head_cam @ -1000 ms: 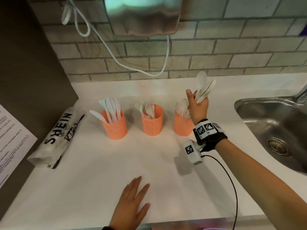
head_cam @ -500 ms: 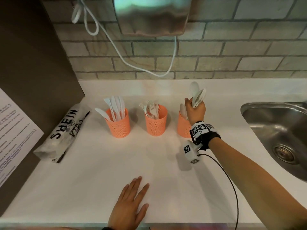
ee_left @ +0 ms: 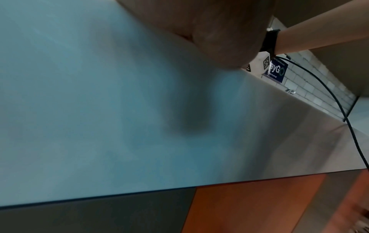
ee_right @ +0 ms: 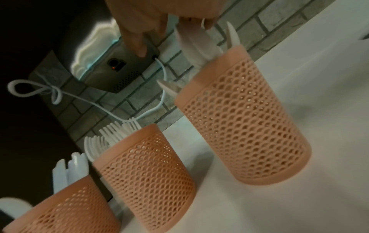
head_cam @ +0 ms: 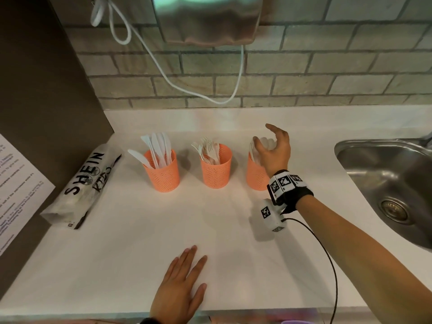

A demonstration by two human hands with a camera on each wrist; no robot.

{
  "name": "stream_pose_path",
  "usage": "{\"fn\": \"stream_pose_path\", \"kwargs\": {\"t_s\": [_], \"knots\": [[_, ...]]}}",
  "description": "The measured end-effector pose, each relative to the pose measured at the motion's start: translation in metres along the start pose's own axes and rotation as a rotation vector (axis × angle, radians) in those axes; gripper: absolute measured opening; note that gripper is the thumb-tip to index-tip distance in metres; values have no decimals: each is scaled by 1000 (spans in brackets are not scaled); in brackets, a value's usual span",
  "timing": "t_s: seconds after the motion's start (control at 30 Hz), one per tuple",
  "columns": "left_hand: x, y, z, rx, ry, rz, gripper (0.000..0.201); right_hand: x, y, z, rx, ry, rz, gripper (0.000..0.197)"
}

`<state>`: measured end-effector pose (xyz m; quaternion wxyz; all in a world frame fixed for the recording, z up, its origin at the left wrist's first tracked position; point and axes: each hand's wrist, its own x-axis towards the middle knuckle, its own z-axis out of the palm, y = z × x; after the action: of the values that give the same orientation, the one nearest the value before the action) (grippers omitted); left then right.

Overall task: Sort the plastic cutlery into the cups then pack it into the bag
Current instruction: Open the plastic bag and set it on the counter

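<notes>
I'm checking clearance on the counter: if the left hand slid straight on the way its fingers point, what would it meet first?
Probably the middle cup, holding forks. The left hand lies flat, fingers pointing at the cup row; depth makes this approximate.

Three orange perforated plastic cups (head_cam: 163, 174) (head_cam: 216, 170) (head_cam: 256, 176) stand on the white counter (head_cam: 140, 242); one rolled white printed bag (head_cam: 79, 188) lies at its left edge.
</notes>
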<state>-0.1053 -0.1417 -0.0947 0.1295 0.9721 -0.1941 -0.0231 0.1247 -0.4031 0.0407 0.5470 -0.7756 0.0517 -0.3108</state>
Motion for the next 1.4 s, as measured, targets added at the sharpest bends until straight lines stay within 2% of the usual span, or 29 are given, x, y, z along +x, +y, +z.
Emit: {"fn": "stream_pose_path", "kwargs": {"t_s": [0.13, 0.2, 0.27, 0.4, 0.53, 0.67, 0.7, 0.77, 0.87, 1.03, 1.13, 1.3, 1.33, 1.4], "knots": [[-3, 1, -2, -19, -19, 7, 53, -17, -12, 5, -22, -47, -136, 34], [-4, 3, -4, -27, -31, 2, 53, -32, -21, 11, -26, -96, -204, 24], [-4, 4, -5, -35, -44, -10, 53, -49, -31, 19, 10, -187, -206, 13], [-6, 5, -6, -3, -95, -36, 53, -85, -47, 48, 94, -566, -82, 4], [-22, -9, -9, 29, -95, -133, 55, -112, -62, 88, -20, -967, -53, 15], [-54, -38, -14, 43, -11, -259, 58, -137, -86, 135, -150, -1186, -27, 30], [-63, -48, -16, 33, 14, -297, 59, -142, -93, 151, -182, -1246, 9, 35], [-82, -68, -19, 23, 56, -383, 60, -153, -106, 184, -182, -1327, 182, 41], [-106, -95, -24, 52, 61, -524, 63, -165, -122, 235, -109, -1311, 450, 46], [-123, -117, -31, 46, 39, -641, 65, -184, -127, 308, -121, -1152, 588, 96], [-121, -117, -34, 61, 40, -639, 65, -195, -133, 332, -86, -1083, 696, 107], [-122, -118, -36, 84, 71, -616, 63, -208, -146, 353, -185, -1008, 685, 119], [-122, -119, -36, 82, 73, -612, 63, -211, -145, 356, -224, -1002, 668, 117], [-123, -119, -36, 72, 76, -602, 64, -213, -139, 360, -236, -1036, 618, 98]]}}
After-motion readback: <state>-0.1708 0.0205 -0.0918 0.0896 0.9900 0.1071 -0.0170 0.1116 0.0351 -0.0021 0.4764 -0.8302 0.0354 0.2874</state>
